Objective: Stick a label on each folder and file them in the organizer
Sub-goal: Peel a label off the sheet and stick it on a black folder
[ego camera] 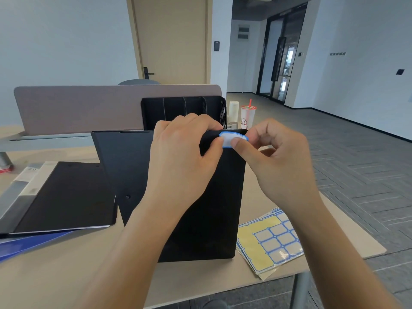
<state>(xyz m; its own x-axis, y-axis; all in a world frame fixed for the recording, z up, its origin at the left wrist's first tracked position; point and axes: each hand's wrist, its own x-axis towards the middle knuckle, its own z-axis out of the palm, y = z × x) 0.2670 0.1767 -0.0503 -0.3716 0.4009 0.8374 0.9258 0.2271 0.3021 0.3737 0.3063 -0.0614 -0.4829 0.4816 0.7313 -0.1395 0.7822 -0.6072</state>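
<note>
Thin, floppy label (231, 139) is being pressed onto the stiff, light folder (214, 197) at its top edge, which is being gripped by left hand (185, 157) fingers (191, 121), with right hand (278, 157) thumb on the label.

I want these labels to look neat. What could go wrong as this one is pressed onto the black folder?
The label sits at the folder's top corner, so it may overhang the edge or go on crooked. Both thumbs cover parts of it, so a crease could be trapped. The folder stands upright, held only by the left hand, while the right hand presses; it might slip.
</note>
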